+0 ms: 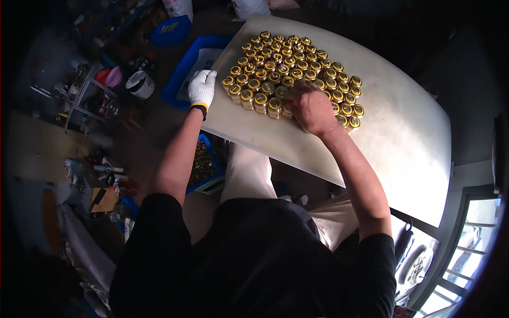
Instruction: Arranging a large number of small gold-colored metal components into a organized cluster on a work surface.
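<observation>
Shelf: we saw a cluttered metal rack at the far left, with a white tub just right of it.
Crate: blue, on the floor left of the table, partly under its edge.
Left hand: in a white glove, we had it resting flat on the table's left edge, fingers loosely spread and holding nothing, just left of the jars.
Bin: a blue one near our left arm, filled with small brownish pieces.
Table: pale and rounded, bare on its right part.
Jars: small, gold-lidded, packed in a tight cluster on the far side of the table.
Right hand: bare, fingers curled down onto jars at the cluster's near edge; we cannot tell whether it gripped one.
</observation>
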### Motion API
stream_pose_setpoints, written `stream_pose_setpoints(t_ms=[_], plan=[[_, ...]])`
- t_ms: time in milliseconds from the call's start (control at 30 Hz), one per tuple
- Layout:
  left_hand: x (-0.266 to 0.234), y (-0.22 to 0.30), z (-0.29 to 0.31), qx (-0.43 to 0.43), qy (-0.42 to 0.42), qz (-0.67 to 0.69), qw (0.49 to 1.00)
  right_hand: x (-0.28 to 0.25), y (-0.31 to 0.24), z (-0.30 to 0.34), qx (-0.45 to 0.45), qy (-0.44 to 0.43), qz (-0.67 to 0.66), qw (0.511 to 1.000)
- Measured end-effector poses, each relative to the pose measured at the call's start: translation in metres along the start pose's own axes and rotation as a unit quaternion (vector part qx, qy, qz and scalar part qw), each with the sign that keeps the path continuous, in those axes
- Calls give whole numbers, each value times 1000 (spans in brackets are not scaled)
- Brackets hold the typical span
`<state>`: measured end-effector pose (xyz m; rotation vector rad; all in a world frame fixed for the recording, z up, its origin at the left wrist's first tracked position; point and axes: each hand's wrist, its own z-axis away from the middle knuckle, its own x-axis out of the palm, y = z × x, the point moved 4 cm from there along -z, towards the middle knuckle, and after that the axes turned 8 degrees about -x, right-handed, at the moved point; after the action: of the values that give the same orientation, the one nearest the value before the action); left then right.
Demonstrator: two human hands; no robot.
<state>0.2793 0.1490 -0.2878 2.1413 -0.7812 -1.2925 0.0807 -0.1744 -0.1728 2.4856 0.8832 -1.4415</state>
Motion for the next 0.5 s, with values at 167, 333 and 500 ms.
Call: stream_pose_setpoints(t_ms=[167,333,500], plan=[[-4,8,2,-4,10,13,1000,6,4,-1,11,-52,-21,998],[-5,12,4,3,16,5,1000,0,3,0,15,-38,-40,998],[-6,12,3,-17,3,-20,1000,-5,4,6,-39,1,-14,999]])
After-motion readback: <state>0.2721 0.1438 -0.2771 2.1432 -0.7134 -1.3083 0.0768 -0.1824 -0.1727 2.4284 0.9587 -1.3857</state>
